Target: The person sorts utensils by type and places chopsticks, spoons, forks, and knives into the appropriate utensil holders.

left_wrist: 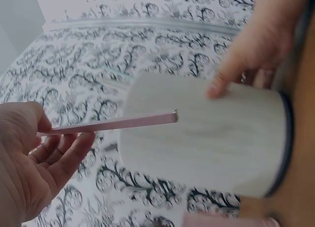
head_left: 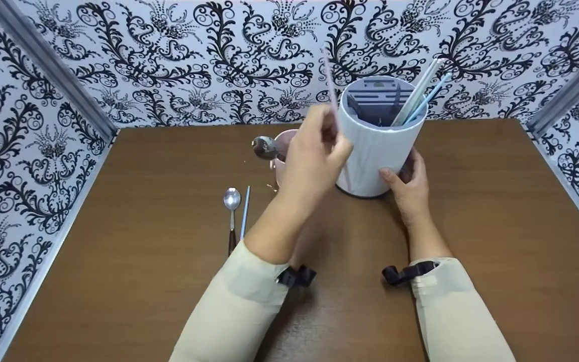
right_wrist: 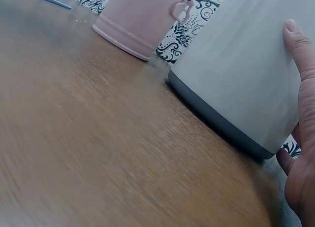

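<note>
My left hand (head_left: 314,156) pinches a slim pink chopstick (left_wrist: 133,122) between thumb and fingertips. In the head view the chopstick (head_left: 330,83) stands nearly upright at the left of a white utensil holder (head_left: 372,156). This holder has a dark base rim and a grey slotted insert. Pale sticks (head_left: 416,93) and a blue stick (head_left: 430,96) lean out of its right side. Low on the holder's right side, my right hand (head_left: 412,188) grips it, thumb on the front wall (right_wrist: 231,54); some of its fingers are hidden behind it.
Behind my left hand stands a pink mug (right_wrist: 140,22), a spoon's bowl (head_left: 265,148) sticking out over its rim. Left of my forearm, a dark-handled spoon (head_left: 232,201) and a blue chopstick (head_left: 245,211) lie on the brown table (head_left: 159,201). Patterned walls (head_left: 169,60) enclose the back and sides.
</note>
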Tool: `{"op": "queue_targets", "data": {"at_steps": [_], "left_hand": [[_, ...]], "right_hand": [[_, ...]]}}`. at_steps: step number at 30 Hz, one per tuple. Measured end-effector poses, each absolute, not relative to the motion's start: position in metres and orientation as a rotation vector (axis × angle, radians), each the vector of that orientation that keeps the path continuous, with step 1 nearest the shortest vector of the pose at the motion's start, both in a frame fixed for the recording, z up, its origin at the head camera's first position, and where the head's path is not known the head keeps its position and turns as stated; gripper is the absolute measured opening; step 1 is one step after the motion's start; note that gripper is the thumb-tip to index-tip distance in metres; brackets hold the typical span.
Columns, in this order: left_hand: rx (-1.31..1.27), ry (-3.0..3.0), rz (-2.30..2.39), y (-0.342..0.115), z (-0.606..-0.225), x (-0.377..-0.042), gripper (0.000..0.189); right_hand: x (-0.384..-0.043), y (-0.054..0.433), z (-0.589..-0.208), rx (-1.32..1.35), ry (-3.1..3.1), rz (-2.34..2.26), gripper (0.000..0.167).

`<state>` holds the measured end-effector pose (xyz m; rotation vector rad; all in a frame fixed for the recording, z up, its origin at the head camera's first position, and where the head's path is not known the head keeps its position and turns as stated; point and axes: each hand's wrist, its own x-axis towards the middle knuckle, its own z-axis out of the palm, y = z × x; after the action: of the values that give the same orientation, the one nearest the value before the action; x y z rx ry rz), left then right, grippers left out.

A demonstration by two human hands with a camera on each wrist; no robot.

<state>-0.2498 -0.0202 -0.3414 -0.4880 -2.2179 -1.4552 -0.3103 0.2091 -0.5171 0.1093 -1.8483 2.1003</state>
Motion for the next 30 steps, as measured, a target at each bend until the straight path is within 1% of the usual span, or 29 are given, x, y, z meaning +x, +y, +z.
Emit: {"op": "queue_targets", "data": {"at_steps": [7,15,17,25,30], "left_hand": [[-0.596,-2.066,-1.463,0.007,-0.314,-0.255,0.022],[-0.704,-1.906,-1.432,0.03,-0.296,-0.261,0.025],[-0.722,-1.891,-1.412,0.035,-0.296,-0.264,0.024],[-0.751,-1.978,-1.341,0.055,-0.31,-0.286,0.024],[-0.749,-2.022,-1.253,0.061,-0.323,-0.297,0.021]], "right_hand": [[-0.31,0.21,-0.518,0.087,-1.895,2.075,0.09],[-0.309,0.212,-0.515,0.066,-1.953,2.052,0.091],[-0.309,0.212,-0.515,0.07,-1.944,2.065,0.093],[-0.31,0.213,-0.517,0.097,-1.927,2.051,0.084],[-0.311,0.212,-0.518,0.098,-1.938,2.036,0.084]]}}
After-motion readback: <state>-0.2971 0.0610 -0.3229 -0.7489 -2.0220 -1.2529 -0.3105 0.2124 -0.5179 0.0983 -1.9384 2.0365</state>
